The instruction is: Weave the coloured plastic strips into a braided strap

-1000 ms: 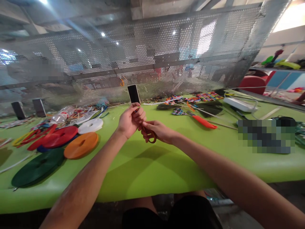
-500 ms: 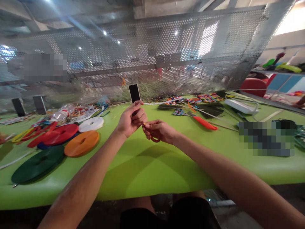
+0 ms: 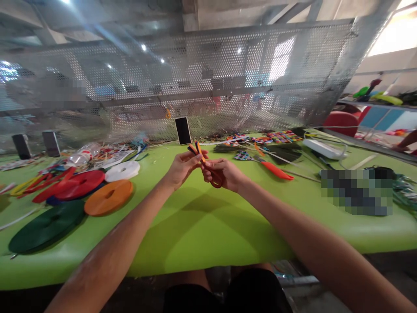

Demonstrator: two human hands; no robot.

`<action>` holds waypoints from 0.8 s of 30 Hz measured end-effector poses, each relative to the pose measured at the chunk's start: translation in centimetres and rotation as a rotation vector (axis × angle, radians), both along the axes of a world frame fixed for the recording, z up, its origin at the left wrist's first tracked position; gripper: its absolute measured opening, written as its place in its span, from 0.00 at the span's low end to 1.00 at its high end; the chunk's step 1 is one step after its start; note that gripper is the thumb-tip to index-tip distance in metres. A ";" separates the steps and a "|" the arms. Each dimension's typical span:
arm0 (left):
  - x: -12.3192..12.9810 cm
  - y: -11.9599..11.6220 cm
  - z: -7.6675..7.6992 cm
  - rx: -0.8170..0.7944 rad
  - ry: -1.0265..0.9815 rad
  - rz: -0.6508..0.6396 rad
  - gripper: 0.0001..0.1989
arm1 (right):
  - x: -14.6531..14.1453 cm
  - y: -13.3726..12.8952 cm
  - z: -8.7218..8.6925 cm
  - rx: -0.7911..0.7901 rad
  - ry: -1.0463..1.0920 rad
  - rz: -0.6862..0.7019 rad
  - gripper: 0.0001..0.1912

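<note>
— Both hands have lifted a little since half a second ago, and the strip ends that were hidden in the left fist now stick out above it.

— What is the left hand (image 3: 182, 167) doing?

— Its fingers are pinched together on the orange and dark strips (image 3: 195, 149), which fan upward from the fingertips, above the green worktop (image 3: 208, 221).

— And the right hand (image 3: 223, 174)?

— Closed around the orange-handled scissors (image 3: 215, 180); one handle loop shows below the fingers. The blades are hidden between the two hands, so whether they meet the strips I cannot tell. The two hands touch at the fingertips.

— What lies around them?

— Just behind the strips, a dark phone (image 3: 183, 130) stands upright against the perforated metal screen (image 3: 228, 78). To the left lie flat rolls of strapping: an orange roll (image 3: 109, 198), a white roll (image 3: 122, 171), a red roll (image 3: 80, 184) and a dark green roll (image 3: 45, 226) nearest the edge. Behind them sits a tangle of coloured offcuts (image 3: 107, 153).

— And to the right?

— A red-handled tool (image 3: 273, 170) lies beyond the right hand, with woven multicoloured pieces (image 3: 280, 137) further back and a white power strip (image 3: 321, 148) near the far corner.
</note>
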State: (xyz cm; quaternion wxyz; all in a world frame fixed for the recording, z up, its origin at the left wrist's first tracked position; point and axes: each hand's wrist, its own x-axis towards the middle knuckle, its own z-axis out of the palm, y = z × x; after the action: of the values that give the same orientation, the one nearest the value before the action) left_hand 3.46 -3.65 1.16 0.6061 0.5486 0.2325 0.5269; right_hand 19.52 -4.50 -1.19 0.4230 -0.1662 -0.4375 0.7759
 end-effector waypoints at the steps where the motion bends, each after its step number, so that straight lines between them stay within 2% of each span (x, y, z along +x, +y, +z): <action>1: 0.0 0.0 -0.1 0.005 0.004 0.002 0.07 | 0.0 0.0 0.0 -0.009 -0.007 0.007 0.05; 6: -0.4 0.6 -0.5 0.072 0.123 -0.023 0.13 | 0.1 0.3 -0.1 -0.046 -0.036 0.046 0.05; 13: -1.1 1.3 -1.0 0.183 0.304 0.012 0.18 | 0.2 0.3 -0.3 -0.074 -0.024 0.083 0.07; 19: -0.9 0.6 -0.1 0.267 0.411 -0.059 0.16 | 0.7 0.7 -0.4 -0.058 -0.028 0.170 0.09; 24: -0.8 0.5 -0.2 0.269 0.412 -0.106 0.16 | 0.9 0.8 -0.3 -0.081 -0.026 0.194 0.06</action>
State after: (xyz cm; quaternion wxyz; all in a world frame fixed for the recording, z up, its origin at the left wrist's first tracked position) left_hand 2.65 -3.16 0.93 0.4943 0.7315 0.2501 0.3976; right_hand 20.43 -3.65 -1.53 0.3330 -0.1500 -0.4252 0.8281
